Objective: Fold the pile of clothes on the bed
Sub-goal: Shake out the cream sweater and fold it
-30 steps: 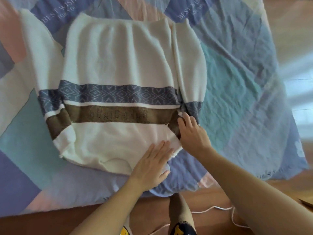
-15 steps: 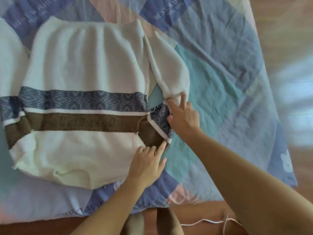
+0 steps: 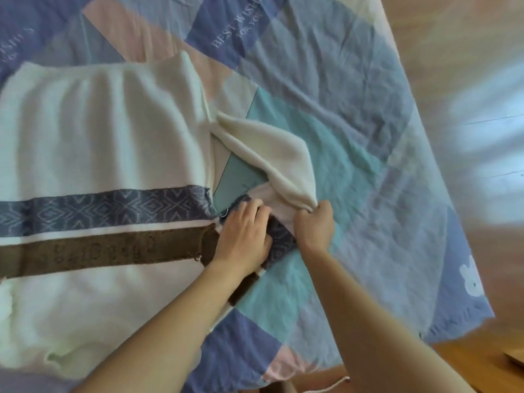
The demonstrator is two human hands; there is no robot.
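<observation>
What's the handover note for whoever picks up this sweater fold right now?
Left hand: fingers flat, pressing the sleeve's striped lower part near the sweater's side seam.
Right hand: gripping a bunched fold of the white sleeve, lifted off the quilt.
Sweater lies spread flat on the quilt, stripes across the body.
Done: body laid out, this sleeve in hand.
Left: probably bring the sleeve over the body, then the other sleeve (out of view), then fold the body. No other clothes in view.

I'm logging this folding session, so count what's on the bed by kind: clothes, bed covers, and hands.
Sweaters: 1, the cream sweater with blue and brown bands
Patchwork covers: 1, the quilt
Hands: 2, left hand, right hand
Total: 4
</observation>
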